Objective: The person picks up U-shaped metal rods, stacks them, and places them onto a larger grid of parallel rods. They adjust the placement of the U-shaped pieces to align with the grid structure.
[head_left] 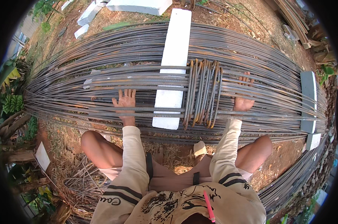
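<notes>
1. Pale concrete blocks lie on the dirt at the upper left of the frame.
2. A bunch of green bananas hangs among leaves at the left edge.
3. A flat white square tile leans at lower left.
4. Stacked brown timber laths fill the upper right.
5. A pink pencil sits at bottom centre.

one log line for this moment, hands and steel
left hand: open, flat on long rebars | right hand: on rebars beside stirrup bundle | white block: under the bars

One head-worn fisheye view looks steeply down, close over the rebar bundle (edges curve outward).
</notes>
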`<state>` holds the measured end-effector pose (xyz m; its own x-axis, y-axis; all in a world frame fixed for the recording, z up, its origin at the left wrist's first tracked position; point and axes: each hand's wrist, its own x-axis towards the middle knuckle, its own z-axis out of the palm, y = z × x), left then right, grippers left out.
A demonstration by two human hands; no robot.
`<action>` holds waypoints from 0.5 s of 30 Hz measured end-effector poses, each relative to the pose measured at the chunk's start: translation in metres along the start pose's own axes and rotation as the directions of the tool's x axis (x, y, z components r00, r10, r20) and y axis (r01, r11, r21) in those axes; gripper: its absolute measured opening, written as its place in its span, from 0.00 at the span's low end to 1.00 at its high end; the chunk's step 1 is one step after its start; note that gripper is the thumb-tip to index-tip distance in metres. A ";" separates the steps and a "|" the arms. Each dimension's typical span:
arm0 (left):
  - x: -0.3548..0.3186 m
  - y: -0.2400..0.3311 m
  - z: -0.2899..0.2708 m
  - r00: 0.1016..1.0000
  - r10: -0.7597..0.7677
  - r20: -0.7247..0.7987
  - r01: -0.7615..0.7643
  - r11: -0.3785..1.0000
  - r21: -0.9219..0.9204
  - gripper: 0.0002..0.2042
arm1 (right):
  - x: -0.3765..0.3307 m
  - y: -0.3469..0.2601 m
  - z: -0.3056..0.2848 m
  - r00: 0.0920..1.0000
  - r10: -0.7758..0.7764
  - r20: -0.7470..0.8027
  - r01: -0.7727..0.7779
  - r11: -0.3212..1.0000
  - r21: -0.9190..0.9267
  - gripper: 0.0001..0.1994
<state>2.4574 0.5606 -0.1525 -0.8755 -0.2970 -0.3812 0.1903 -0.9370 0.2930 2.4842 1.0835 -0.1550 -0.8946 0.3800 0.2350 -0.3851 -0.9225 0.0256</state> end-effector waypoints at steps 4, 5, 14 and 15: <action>0.033 -0.031 0.056 0.789 -0.113 0.604 0.192 0.979 -0.066 0.36 | 0.018 -0.009 0.016 0.992 0.065 0.111 -0.068 0.998 0.017 0.38; 0.034 -0.031 0.053 0.767 -0.113 0.631 0.232 0.967 -0.108 0.35 | 0.010 -0.013 0.014 0.993 0.063 0.101 -0.064 0.998 0.000 0.39; 0.062 -0.052 0.079 0.826 -0.051 0.561 0.138 0.984 -0.115 0.32 | 0.029 -0.013 0.004 0.989 0.065 0.131 -0.058 0.997 -0.054 0.41; 0.071 -0.059 0.090 0.834 -0.045 0.550 0.116 0.989 -0.096 0.32 | 0.039 -0.015 0.003 0.987 0.070 0.144 -0.062 0.996 -0.060 0.41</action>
<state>2.3438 0.6118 -0.1181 -0.9829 -0.1046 0.1514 0.1289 -0.9785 0.1609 2.4557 1.1119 -0.1436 -0.8772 0.3008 0.3741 -0.3420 -0.9385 -0.0474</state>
